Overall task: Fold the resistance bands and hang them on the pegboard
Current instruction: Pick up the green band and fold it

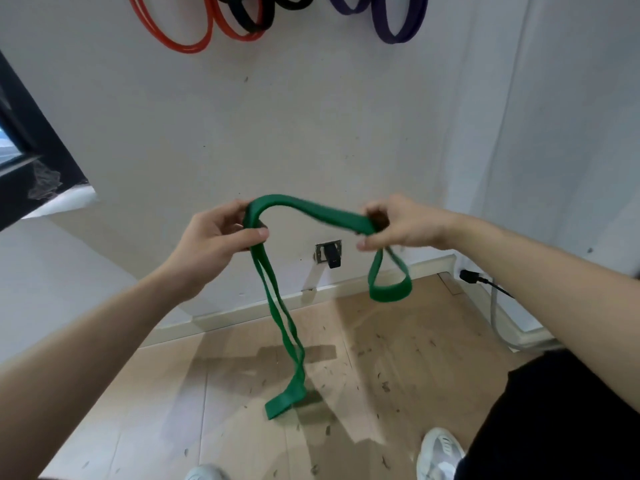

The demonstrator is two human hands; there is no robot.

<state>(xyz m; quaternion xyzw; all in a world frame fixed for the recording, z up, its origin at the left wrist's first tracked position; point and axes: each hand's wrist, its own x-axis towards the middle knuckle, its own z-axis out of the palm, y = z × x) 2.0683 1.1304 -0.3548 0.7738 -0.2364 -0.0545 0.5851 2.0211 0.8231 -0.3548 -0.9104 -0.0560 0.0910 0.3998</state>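
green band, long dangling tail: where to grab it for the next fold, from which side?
Green band: pinch the long tail mid-length, probably, where both strands hang close, so one pinch catches both. Come from the right; the left hand holds the top bend.

1. A white wall [311, 133] fills the upper view, flecked with a few small dark marks.
2. At the left edge is a dark window frame [38, 143], with a pale ledge [62, 202] below it.
3. Low on the wall, a socket [322, 252] holds a black plug [333, 257].
4. A pale baseboard [242, 311] runs along the wall's foot.
5. The light wooden floor [398, 341] is strewn with small dark bits.
6. At the right, a second plug [470, 276] sits just above the baseboard, with a grey hose [496, 320] beside it.
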